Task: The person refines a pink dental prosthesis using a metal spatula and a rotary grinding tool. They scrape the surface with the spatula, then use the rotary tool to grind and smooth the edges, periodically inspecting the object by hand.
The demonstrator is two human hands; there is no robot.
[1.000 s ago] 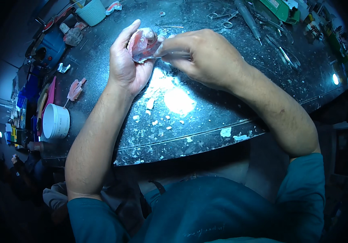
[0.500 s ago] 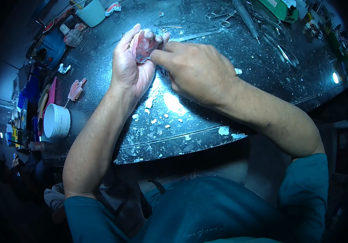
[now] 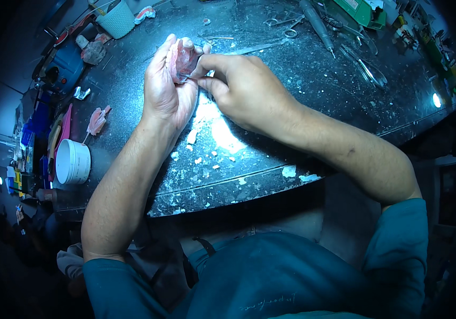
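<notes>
In my left hand (image 3: 160, 98), palm up with the fingers curled round it, lies a pink denture (image 3: 185, 59) with its glossy hollow side showing. A pale row runs along its left rim. My right hand (image 3: 254, 90) is at the denture's lower right edge, thumb and forefinger pinched together. Something thin and small shows at those fingertips against the denture, too fine to name. White crumbs (image 3: 191, 137) lie on the dark, speckled bench (image 3: 228, 186) below both hands.
Scissor-handled forceps (image 3: 290, 33), a long flat metal blade (image 3: 257, 48) and a corded handpiece (image 3: 319, 31) lie beyond my hands. To the left stand a white tub (image 3: 74, 164), a crumpled pink piece (image 3: 97, 121) and a blue device (image 3: 68, 68). A green box (image 3: 365, 13) sits far right.
My right hand has turned and drawn slightly down from the denture, so its thumb and forefinger pinch now shows. The denture has tilted a little; the whole view has shifted slightly.
</notes>
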